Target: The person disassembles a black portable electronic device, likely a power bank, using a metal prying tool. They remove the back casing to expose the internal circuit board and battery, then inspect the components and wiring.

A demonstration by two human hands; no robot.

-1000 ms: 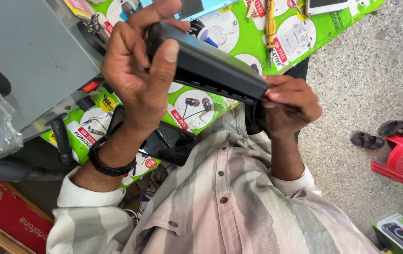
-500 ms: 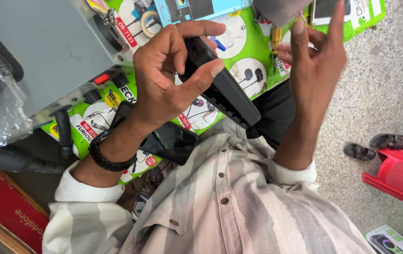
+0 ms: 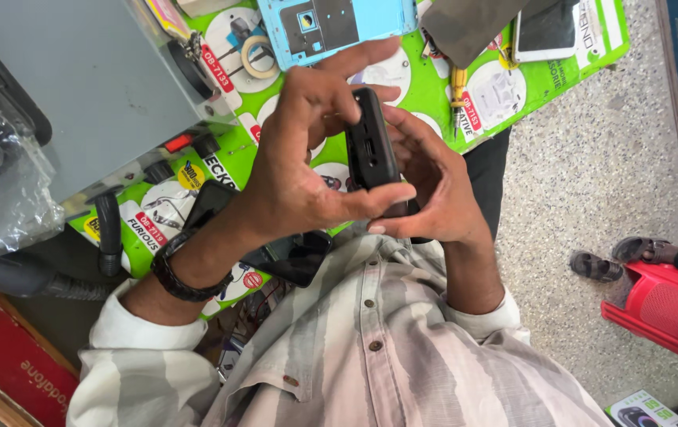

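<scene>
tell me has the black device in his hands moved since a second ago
Yes. The black device lay crosswise over the green mat; now it stands end-on between the left hand and right hand.

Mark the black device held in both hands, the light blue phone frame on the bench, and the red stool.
black device [image 3: 372, 150], head view, on its narrow side face with the port openings.
light blue phone frame [image 3: 339, 28], head view, on the dark inner panel.
red stool [image 3: 655, 304], head view, on its top seat.
</scene>
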